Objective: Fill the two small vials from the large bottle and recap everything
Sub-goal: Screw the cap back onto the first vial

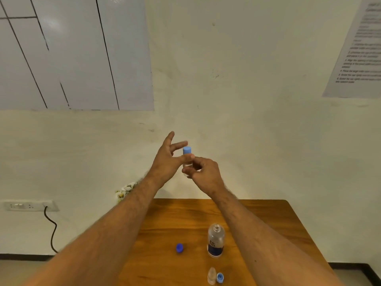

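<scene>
Right hand (203, 172) pinches a small clear vial w/ light-blue cap (187, 158) held up over the table's 12 o'clock edge; left hand (167, 159), fingers spread, thumb at cap. Looks like capping vial one. Next: second uncapped small vial (211, 275) at 6 o'clock needs its cap (220, 278), then the open large clear bottle (215, 240).

Small clear vial with light-blue cap (187, 158): capped, upright, held in the air above the far edge of the bench. Large clear plastic bottle with dark label (215, 240): uncapped, upright on bench. Its dark-blue screw cap (179, 248) lies to its left, apart. Second small clear vial (211, 275): open, near edge, its light-blue cap (220, 277) just beside
</scene>
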### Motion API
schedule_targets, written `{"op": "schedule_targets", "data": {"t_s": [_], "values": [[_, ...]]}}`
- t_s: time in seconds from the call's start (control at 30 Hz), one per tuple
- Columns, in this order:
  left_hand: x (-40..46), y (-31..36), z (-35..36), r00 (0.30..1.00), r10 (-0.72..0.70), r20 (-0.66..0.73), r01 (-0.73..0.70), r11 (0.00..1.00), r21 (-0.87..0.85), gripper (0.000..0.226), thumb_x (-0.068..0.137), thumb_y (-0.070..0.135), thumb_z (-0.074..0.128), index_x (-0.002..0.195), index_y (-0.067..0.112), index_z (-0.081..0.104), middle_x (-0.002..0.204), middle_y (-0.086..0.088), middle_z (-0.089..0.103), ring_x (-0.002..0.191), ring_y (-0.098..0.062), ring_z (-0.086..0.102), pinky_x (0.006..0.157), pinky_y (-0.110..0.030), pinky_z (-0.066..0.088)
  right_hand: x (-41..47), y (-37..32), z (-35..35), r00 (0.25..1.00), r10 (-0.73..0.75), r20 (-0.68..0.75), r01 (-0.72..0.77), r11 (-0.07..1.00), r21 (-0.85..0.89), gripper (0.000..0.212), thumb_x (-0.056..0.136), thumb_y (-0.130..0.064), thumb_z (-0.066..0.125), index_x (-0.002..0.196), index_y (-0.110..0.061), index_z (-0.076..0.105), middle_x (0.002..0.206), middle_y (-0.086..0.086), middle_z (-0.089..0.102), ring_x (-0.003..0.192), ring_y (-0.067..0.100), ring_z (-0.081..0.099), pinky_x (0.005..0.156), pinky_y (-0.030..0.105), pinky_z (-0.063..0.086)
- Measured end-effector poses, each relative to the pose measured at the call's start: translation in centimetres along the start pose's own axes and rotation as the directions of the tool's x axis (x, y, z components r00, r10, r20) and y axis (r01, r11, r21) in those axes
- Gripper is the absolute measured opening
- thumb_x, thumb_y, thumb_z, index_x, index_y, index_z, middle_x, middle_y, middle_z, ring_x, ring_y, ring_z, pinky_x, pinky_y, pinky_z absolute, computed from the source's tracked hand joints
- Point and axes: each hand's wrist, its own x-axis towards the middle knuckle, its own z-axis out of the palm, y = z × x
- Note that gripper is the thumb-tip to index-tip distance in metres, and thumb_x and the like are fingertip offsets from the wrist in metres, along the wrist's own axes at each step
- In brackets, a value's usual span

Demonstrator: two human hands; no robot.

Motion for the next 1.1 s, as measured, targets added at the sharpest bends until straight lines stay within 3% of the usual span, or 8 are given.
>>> {"op": "schedule_targets", "data": {"t_s": [0.17,0.37,0.53,0.67,0.87,0.97,1.1], "values": [[0.0,0.0,-0.2,0.999,0.025,-0.033,-0.026,0.999,-0.019,0.049,0.078,0.012,0.08,0.123,0.021,0.063,0.094,0.003,0.065,0.091,-0.012,0.064,0.086,-0.023,0.054,0.0,0.2,0.0,1.0,0.008,0.0,-0.008,1.0,-0.001,0.029,0.084,-0.02,0.075,0.113,-0.024,0.074,0.088,-0.004,0.073,0.083,0.019,0.07,0.083,0.044,0.06],[0.0,-0.1,-0.1,0.998,0.058,-0.023,-0.056,0.994,0.094,0.021,0.086,0.013,0.072,0.106,0.019,0.073,0.1,0.005,0.071,0.093,-0.007,0.066,0.084,-0.016,0.052,-0.3,0.4,0.1,1.0,0.007,0.018,-0.007,1.0,-0.005,0.034,0.087,-0.017,0.073,0.12,-0.017,0.071,0.097,0.0,0.074,0.087,0.02,0.07,0.085,0.042,0.06],[0.0,-0.1,-0.2,0.996,0.004,-0.085,0.002,0.997,0.073,0.021,0.084,0.016,0.074,0.105,0.017,0.072,0.095,0.005,0.071,0.087,-0.006,0.065,0.085,-0.021,0.053,-0.6,0.0,0.2,0.998,0.051,0.034,-0.052,0.999,0.018,0.036,0.082,-0.023,0.079,0.117,-0.017,0.072,0.097,-0.004,0.073,0.089,0.012,0.067,0.079,0.021,0.05],[-0.4,-0.1,0.1,0.994,-0.024,-0.107,0.031,0.998,0.059,0.034,0.076,0.025,0.082,0.108,0.02,0.071,0.093,0.007,0.069,0.087,-0.008,0.065,0.083,-0.023,0.055,-0.9,-0.1,0.4,0.996,0.086,0.007,-0.086,0.993,0.079,0.035,0.082,-0.021,0.08,0.116,-0.017,0.073,0.094,-0.01,0.071,0.087,0.001,0.066,0.08,0.016,0.047],[-0.9,-0.1,0.7,0.97,-0.072,-0.232,0.074,0.997,0.0,0.026,0.073,0.032,0.084,0.095,0.02,0.076,0.085,0.01,0.073,0.082,-0.005,0.069,0.074,-0.018,0.052,-1.5,-0.6,1.3,0.998,0.054,-0.011,-0.053,0.993,0.105,0.022,0.088,-0.016,0.074,0.11,-0.017,0.076,0.092,-0.007,0.075,0.084,0.01,0.071,0.087,0.03,0.057],[-1.3,-0.5,0.6,0.978,-0.057,-0.202,0.065,0.998,0.029,0.025,0.079,0.027,0.079,0.102,0.02,0.076,0.086,0.016,0.07,0.085,0.002,0.065,0.076,-0.014,0.048,-1.7,-0.4,1.2,0.996,0.082,0.028,-0.085,0.988,0.132,0.018,0.089,-0.007,0.07,0.105,-0.012,0.076,0.082,-0.007,0.073,0.073,0.007,0.068,0.08,0.025,0.057],[-1.7,-1.7,0.3,0.981,-0.086,-0.173,0.09,0.996,0.016,0.024,0.081,0.025,0.077,0.104,0.018,0.076,0.089,0.015,0.069,0.087,0.0,0.065,0.077,-0.014,0.046,-2.1,0.5,1.4,0.99,0.096,0.101,-0.11,0.983,0.149,0.02,0.089,0.0,0.064,0.103,-0.008,0.075,0.08,0.001,0.073,0.075,0.013,0.069,0.075,0.023,0.057]]}}
